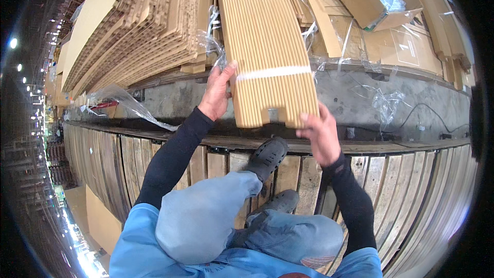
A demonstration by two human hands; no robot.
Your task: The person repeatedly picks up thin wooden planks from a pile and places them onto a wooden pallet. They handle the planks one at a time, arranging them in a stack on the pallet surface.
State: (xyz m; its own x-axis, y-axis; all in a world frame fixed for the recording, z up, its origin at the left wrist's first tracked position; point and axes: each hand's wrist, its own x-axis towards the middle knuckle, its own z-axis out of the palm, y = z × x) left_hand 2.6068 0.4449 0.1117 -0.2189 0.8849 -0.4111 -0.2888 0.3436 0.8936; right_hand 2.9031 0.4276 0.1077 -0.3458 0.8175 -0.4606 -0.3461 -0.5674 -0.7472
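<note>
A long bundle of folded cardboard pieces point(267, 31), ribbed along its length, stretches away from me, its near end between my hands. A white strap point(275, 72) crosses it, and a square notch is cut into the near end. My left hand point(217, 92) grips the bundle's left side just below the strap, thumb along the top edge, its other fingers partly hidden. At the near right corner, my right hand point(320, 129) holds the bundle, thumb against the end and fingers at the side.
Stacked flat cardboard sheets point(149, 25) stand at the left. An open carton point(378, 0) with blue plastic inside is at the far right. Clear plastic wrap point(388, 105) and a thin black cable point(427, 108) lie on the concrete point(355, 95). Wooden slats point(391, 180) run beneath my feet.
</note>
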